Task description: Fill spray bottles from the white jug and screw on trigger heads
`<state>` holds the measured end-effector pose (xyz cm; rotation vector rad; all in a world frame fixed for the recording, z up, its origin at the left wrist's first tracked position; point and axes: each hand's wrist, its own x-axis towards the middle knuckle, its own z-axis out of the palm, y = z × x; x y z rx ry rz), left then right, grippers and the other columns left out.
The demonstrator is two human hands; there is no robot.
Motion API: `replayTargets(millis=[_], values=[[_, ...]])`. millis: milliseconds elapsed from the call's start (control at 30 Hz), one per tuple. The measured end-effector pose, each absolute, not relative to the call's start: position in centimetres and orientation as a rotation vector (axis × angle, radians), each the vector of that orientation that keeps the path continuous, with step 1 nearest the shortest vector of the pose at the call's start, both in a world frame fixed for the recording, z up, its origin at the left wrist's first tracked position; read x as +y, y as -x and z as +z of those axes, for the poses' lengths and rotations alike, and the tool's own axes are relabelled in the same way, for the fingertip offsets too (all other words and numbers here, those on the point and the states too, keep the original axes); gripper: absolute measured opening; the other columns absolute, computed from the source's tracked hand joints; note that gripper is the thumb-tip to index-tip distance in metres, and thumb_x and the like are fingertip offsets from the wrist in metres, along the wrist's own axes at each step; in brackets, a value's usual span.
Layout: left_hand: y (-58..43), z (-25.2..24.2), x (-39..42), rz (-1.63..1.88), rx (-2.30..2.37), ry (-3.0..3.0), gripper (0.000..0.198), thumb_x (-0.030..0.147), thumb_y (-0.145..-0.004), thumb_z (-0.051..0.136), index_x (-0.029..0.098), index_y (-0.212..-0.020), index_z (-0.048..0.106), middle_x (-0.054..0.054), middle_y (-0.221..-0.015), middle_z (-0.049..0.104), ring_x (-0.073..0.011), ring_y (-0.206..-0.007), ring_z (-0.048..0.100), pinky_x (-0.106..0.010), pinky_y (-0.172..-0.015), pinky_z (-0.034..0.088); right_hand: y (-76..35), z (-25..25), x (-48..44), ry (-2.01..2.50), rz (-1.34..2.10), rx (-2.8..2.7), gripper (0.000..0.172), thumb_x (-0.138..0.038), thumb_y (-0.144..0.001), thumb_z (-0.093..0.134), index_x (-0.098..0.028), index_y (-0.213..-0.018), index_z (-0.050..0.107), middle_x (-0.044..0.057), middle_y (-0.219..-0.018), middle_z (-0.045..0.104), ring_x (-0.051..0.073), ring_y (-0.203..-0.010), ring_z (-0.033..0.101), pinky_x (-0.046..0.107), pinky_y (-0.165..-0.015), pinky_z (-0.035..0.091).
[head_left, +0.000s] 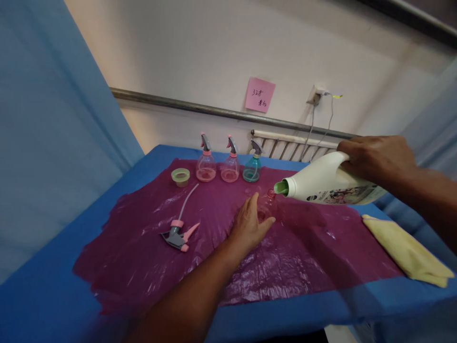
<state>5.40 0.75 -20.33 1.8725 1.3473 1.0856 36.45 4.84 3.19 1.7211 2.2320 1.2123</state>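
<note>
My right hand (376,155) grips the handle of a cream-coloured detergent jug (321,183), tipped on its side with its green spout pointing left. The spout lies right at the mouth of a clear pink spray bottle (267,205) with no spray head on it; whether liquid runs out is too small to tell. Around that bottle's left and near side curls my left hand (252,219), thumb toward the front. A grey and pink spray head (176,236) with its tube lies on the purple plastic sheet (143,267), left of my left hand.
Two pink spray bottles (206,169) (230,170) and a teal one (252,170) stand along the back. Beside them sits a pale green cap (181,177). A folded yellow cloth (407,250) lies at the right. Behind run a wall pipe (185,107) and cables (330,119).
</note>
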Motion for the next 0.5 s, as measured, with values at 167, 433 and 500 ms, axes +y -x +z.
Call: replayTargets(millis=[167, 433, 500], values=[[-5.46, -20.28, 0.76, 1.064, 1.361, -1.872, 0.091, 0.035, -0.094, 0.084, 0.019, -0.172, 0.040, -0.021, -0.177, 0.050, -0.0386, -0.167, 0.048, -0.061, -0.139, 0.040, -36.49, 3.26, 4.88, -1.701, 1.213, 2.250, 0.023, -0.040, -0.096, 0.052, -0.027, -0.097, 0.071, 0.008, -0.095, 0.080, 0.026, -0.078, 0.072, 0.033, -0.056, 0.024], [-5.39, -20.19, 0.71, 1.067, 1.355, -1.867, 0.090, 0.036, -0.095, 0.083, 0.020, -0.172, 0.040, -0.021, -0.178, 0.049, -0.0390, -0.167, 0.047, -0.061, -0.139, 0.040, -36.47, 3.24, 4.81, -1.730, 1.203, 2.251, 0.028, -0.042, -0.096, 0.048, -0.027, -0.097, 0.071, 0.009, -0.092, 0.079, 0.025, -0.077, 0.070, 0.034, -0.056, 0.026], [-5.39, -20.25, 0.73, 1.068, 1.355, -1.867, 0.090, 0.037, -0.095, 0.083, 0.021, -0.172, 0.040, -0.020, -0.178, 0.049, -0.0391, -0.167, 0.047, -0.061, -0.138, 0.040, -36.49, 3.19, 4.76, -1.734, 1.202, 2.263, 0.027, -0.041, -0.097, 0.049, -0.027, -0.097, 0.072, 0.009, -0.094, 0.080, 0.025, -0.077, 0.070, 0.035, -0.056, 0.026]])
